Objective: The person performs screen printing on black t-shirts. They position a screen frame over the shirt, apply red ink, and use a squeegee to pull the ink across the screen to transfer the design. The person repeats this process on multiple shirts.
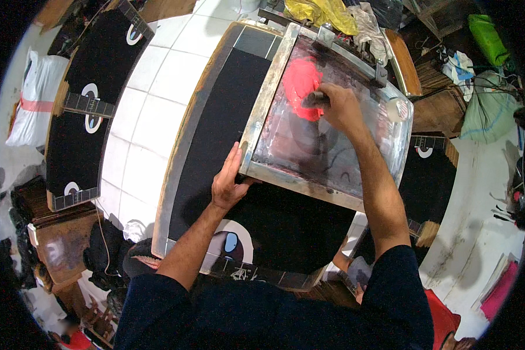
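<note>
A wooden-edged screen printing frame [268, 111] lies tilted over a long table with black fabric [216, 111]. Bright pink ink [302, 79] is heaped on its mesh toward the far left. My right hand [339, 105] is closed around a short dark tool [315, 100], whose exact kind I cannot make out; its end touches the ink. My left hand [230, 184] grips the frame's near left corner, fingers straight along the outer side and thumb at the near edge. Closer to me, a printed cartoon eye [231, 245] shows on the fabric.
Metal clamps [325, 38] line the frame's far edge, with a yellow cloth [326, 13] behind. A roll of tape [398, 109] sits at its right corner. Black printed panels lie on a left table [79, 143] and a right table [429, 169]. Another person's hand [344, 259] shows near my right elbow.
</note>
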`<state>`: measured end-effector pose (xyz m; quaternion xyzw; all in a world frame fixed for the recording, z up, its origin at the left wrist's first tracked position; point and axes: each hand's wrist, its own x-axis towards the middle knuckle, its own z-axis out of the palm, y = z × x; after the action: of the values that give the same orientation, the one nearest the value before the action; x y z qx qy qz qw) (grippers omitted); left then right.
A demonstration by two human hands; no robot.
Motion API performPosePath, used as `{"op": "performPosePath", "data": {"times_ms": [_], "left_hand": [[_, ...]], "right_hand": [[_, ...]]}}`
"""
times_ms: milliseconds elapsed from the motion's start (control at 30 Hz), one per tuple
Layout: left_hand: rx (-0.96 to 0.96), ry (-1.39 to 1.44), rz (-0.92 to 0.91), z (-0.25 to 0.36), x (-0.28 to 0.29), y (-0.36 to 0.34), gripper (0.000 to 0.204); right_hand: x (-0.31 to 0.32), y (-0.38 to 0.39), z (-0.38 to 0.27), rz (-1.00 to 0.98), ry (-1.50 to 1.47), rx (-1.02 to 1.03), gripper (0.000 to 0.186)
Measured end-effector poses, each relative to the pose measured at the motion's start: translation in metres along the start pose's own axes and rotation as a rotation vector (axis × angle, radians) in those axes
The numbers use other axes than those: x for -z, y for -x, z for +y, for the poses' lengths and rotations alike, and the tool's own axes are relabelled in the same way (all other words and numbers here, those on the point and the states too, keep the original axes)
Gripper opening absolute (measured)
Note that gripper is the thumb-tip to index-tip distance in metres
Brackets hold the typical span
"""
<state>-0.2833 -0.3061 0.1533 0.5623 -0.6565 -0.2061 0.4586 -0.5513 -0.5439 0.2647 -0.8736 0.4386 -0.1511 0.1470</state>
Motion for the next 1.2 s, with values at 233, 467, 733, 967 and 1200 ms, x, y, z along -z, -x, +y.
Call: {"op": "performPosePath", "data": {"times_ms": [233, 467, 733, 967, 1200], "left_hand": [[-0.025, -0.027, 0.003, 0.003, 0.002, -0.003, 0.092], [-0.01, -0.068, -0.012, 0.009, 0.004, -0.006, 0.093], [0.053, -0.096, -0.074, 0.008, 0.006, 0.0, 0.087], [0.064, 0.028, -0.006, 0.007, 0.004, 0.0, 0.083], [-0.021, 0.243, 0.162, 0.097, 0.045, -0.061, 0.085]], "right_hand": [[-0.016, -0.055, 0.031, 0.106, 0.114, 0.001, 0.04], [-0.032, -0.021, 0.018, 0.155, 0.049, -0.122, 0.034], [-0.041, 0.069, -0.052, 0.475, 0.148, -0.138, 0.055], [-0.06, 0.127, -0.125, 0.71, 0.109, -0.281, 0.053], [0.0, 0.111, -0.176, 0.942, 0.105, -0.243, 0.043]]}}
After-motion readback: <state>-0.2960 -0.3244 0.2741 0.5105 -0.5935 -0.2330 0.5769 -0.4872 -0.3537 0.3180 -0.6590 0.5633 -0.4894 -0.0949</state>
